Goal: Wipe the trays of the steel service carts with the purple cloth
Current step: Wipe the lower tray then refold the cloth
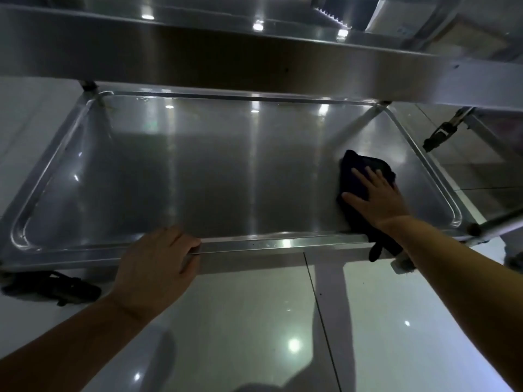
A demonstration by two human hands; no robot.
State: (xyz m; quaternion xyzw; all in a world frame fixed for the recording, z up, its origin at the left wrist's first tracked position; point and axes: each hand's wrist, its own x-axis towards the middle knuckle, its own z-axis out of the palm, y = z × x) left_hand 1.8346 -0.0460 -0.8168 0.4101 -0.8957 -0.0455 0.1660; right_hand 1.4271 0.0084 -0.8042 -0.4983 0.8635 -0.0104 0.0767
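Right hand lay flat, fingers spread wide, pressing the purple cloth onto the right end of the lower tray; one cloth corner hung over the tray's front rim. Left hand gripped that rim, fingers curled over the edge, bracing the cart. My read: the cloth was soft, light and would bunch easily, so palm pressure beat pinching. The polished steel looked slick, so the cloth should glide; the stiff rim was the sensible hold. The upper tray overhung close above.
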